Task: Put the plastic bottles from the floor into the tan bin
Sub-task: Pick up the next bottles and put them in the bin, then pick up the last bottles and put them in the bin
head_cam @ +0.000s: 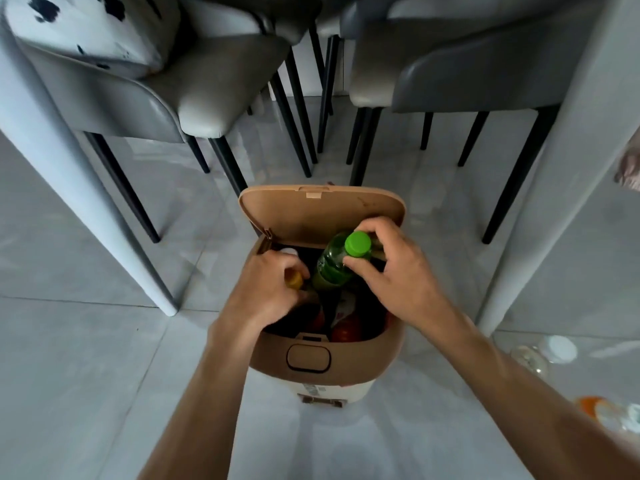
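The tan bin (308, 358) stands on the floor in front of me with its lid (322, 213) flipped up. My right hand (391, 275) grips a green bottle with a green cap (337, 261) by its neck; the bottle stands tilted inside the bin's opening. My left hand (266, 292) reaches into the bin's left side, fingers curled around a bottle with a yellow cap (294, 279). A white cap (289, 251) shows behind it. Red-labelled bottles (346, 329) lie deeper inside. On the floor at right lie a clear bottle with a white cap (547, 353) and an orange-labelled bottle (609, 412).
Grey padded chairs with black legs (194, 98) (433, 74) stand just behind the bin. Pale table legs (86, 188) (554, 168) slant down on both sides. Grey tile floor (86, 375) spreads to the left and in front.
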`<state>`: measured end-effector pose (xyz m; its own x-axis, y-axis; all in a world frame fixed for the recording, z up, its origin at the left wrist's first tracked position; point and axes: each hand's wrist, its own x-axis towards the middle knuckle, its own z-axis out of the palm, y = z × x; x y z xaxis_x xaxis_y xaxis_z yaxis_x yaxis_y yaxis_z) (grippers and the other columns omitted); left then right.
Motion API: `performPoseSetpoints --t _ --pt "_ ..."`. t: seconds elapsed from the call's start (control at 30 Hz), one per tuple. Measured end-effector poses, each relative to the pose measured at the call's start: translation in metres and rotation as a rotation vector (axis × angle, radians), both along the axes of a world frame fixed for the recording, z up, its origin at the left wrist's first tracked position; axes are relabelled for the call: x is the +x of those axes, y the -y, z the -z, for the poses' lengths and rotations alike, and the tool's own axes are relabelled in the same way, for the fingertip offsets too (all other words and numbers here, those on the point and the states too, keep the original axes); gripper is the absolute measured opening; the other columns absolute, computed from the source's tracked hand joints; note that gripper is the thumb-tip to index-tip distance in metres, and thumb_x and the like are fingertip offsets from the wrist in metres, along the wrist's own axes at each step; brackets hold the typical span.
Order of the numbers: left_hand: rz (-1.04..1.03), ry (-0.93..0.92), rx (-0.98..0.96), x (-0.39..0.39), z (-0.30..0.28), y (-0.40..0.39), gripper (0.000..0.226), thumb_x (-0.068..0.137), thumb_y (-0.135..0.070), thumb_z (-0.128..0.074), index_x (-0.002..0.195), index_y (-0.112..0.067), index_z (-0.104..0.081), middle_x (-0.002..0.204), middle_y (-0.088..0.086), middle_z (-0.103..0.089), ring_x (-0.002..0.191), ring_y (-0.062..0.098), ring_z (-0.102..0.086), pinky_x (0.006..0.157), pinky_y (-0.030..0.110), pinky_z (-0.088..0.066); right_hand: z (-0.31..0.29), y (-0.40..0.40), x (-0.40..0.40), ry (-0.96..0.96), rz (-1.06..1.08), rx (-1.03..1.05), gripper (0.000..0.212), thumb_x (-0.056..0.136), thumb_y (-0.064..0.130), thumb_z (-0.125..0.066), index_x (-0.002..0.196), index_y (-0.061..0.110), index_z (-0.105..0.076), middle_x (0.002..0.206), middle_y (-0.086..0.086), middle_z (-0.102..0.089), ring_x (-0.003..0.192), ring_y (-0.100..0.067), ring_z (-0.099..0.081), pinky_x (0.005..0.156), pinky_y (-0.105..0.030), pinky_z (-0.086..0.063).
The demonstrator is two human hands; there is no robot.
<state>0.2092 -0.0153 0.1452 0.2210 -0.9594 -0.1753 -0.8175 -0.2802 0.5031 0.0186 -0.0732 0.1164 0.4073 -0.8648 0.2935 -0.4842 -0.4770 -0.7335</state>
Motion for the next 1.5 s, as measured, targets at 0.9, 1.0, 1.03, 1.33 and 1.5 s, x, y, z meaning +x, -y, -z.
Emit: performPoseSetpoints --t 0.9,1.0,1.03,1.33,1.5 --pt "0.331 -0.102 -0.377 -0.243 0.017 0.002 0.024 0.087 -0.024 -0.057 0.109 -0.023 -0.068 0.108 0.001 -0.075 0.103 0.029 -0.067 0.084 0.037 -0.051 0.028 -0.055 -0.166 -0.299 0.537 -0.157 0.026 0.082 0.027 -0.045 0.079 0.011 -0.065 0.075 -0.013 -0.072 0.068 -0.038 -0.067 0.054 -0.036 -0.047" --pt "0.473 0.010 -0.194 -0.294 0.074 0.020 0.041 0.087 -0.016 -0.055 0.128 -0.019 -0.055 0.131 0.005 -0.061 0.118 0.031 -0.058 0.091 0.040 -0.048 0.068 -0.085 -0.223 -0.448 0.798 -0.079 0.020 0.085 0.020 -0.053 0.093 0.011 -0.069 0.099 -0.013 -0.073 0.094 -0.040 -0.066 0.071 -0.043 -0.055" --pt "0.564 0.069 -0.142 -0.309 0.091 0.025 0.051 0.087 -0.014 -0.055 0.137 -0.019 -0.046 0.142 0.006 -0.051 0.125 0.032 -0.052 0.093 0.042 -0.047 0.079 -0.096 -0.239 -0.524 0.864 -0.028 0.027 0.087 0.022 -0.056 0.110 0.014 -0.067 0.120 -0.013 -0.068 0.112 -0.042 -0.060 0.085 -0.047 -0.053" --pt "0.803 0.179 -0.148 -0.319 0.126 0.014 0.036 0.086 -0.013 -0.067 0.118 -0.010 -0.051 0.118 0.011 -0.063 0.109 0.033 -0.058 0.083 0.041 -0.050 0.114 -0.115 -0.268 -0.487 0.750 0.310 0.038 0.092 0.025 -0.058 0.129 0.023 -0.053 0.119 -0.010 -0.065 0.103 -0.037 -0.062 0.080 -0.040 -0.047" --pt "0.811 0.131 -0.249 -0.271 0.067 0.009 0.042 0.072 -0.019 -0.074 0.108 -0.009 -0.055 0.110 0.011 -0.062 0.102 0.032 -0.059 0.078 0.041 -0.051 0.055 -0.095 -0.223 -0.335 0.716 0.115 0.036 0.085 0.022 -0.068 0.119 0.014 -0.061 0.107 -0.015 -0.072 0.098 -0.038 -0.063 0.081 -0.042 -0.048"
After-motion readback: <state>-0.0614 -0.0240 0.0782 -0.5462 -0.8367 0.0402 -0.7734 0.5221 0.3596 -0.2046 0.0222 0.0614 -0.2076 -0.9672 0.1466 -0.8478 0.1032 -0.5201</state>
